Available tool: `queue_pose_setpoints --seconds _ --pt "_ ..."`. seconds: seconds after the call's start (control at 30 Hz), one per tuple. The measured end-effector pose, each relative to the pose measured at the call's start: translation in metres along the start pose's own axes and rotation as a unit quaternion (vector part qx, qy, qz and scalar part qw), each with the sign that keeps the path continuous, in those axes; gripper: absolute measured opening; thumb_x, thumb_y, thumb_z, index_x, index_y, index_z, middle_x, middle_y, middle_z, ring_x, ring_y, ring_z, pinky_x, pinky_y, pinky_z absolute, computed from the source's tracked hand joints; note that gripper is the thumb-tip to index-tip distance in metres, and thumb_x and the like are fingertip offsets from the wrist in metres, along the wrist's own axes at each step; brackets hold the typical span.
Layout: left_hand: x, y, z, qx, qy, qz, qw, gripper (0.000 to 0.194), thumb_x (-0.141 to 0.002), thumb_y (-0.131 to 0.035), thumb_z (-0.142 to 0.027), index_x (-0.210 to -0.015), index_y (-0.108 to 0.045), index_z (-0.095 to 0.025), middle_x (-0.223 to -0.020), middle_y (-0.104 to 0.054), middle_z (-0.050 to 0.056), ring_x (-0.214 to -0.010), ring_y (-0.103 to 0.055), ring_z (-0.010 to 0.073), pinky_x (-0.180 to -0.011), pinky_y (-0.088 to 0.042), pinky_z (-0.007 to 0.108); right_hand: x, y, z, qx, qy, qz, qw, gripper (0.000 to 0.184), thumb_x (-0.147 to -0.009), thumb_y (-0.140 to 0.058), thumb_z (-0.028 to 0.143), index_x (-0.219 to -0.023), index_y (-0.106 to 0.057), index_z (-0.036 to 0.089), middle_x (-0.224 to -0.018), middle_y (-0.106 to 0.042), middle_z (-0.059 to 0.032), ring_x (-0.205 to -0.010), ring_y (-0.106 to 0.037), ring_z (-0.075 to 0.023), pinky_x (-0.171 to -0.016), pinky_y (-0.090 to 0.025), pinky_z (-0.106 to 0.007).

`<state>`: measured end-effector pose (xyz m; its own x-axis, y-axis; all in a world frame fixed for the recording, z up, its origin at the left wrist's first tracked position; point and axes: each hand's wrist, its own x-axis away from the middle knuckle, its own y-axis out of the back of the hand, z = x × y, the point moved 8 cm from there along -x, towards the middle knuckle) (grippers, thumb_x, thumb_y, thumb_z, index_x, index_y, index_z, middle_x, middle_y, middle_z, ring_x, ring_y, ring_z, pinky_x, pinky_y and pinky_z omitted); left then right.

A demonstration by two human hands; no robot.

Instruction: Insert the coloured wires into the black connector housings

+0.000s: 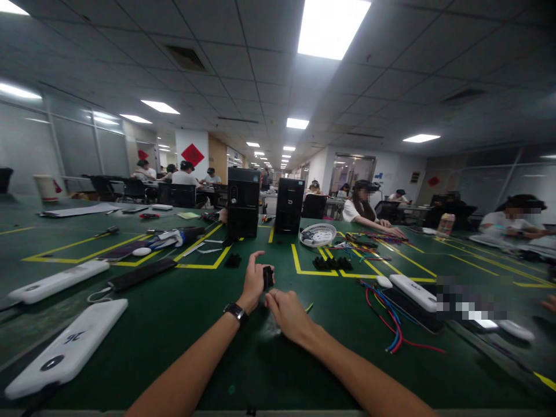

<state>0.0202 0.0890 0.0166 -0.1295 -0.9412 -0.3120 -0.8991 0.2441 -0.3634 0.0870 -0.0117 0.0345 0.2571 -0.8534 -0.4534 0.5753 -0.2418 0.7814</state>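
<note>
My left hand, a dark watch on its wrist, is closed around a small black block that looks like a terminal block; the index finger points up. Close beside it my right hand is pinched shut, fingertips just below the block. A short yellow-green wire pokes out past the back of the right hand, seemingly held in it; its other end is hidden. Similar black blocks lie farther off, some at the left and several in a row at the right.
Two black computer-like boxes stand ahead. Near the right one are a white basket and coloured wires. Red and blue wires lie right. White power banks lie left. A co-worker sits across the green table.
</note>
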Motion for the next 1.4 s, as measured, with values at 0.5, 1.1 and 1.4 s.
queue_pose_setpoints --seconds 0.5,1.1,1.4 --pt "0.002 -0.001 -0.02 -0.02 -0.071 -0.014 0.997 0.029 -0.082 -0.04 -0.023 -0.111 -0.039 -0.023 -0.072 -0.06 -0.001 -0.05 -0.054 0.0106 -0.049 -0.045 0.022 0.002 0.013 -0.006 -0.048 -0.02 -0.053 0.997 0.034 -0.095 -0.035 0.024 -0.078 -0.063 0.018 -0.068 -0.064 -0.0003 -0.06 -0.057 -0.0104 -0.062 -0.038 -0.02" --pt "-0.013 0.037 0.012 0.035 0.094 -0.079 0.992 0.02 -0.085 -0.04 -0.022 -0.105 -0.041 -0.02 -0.061 -0.059 0.0 -0.052 -0.058 0.0142 -0.052 -0.046 0.026 -0.003 0.018 -0.029 -0.018 -0.053 -0.094 0.994 0.034 -0.096 -0.03 0.029 -0.078 -0.056 0.018 -0.065 -0.057 0.0001 -0.061 -0.055 -0.0123 -0.06 -0.034 -0.022" --pt "-0.003 0.026 0.025 -0.073 0.083 -0.041 0.993 0.011 -0.077 -0.061 -0.025 -0.081 -0.057 -0.016 -0.068 -0.059 0.001 -0.056 -0.053 0.0125 -0.055 -0.038 0.021 -0.014 0.004 -0.032 0.011 0.047 -0.032 0.998 0.04 -0.074 -0.067 0.029 -0.108 -0.05 0.017 -0.121 -0.049 -0.0122 -0.116 -0.044 -0.0237 -0.096 -0.036 -0.036"
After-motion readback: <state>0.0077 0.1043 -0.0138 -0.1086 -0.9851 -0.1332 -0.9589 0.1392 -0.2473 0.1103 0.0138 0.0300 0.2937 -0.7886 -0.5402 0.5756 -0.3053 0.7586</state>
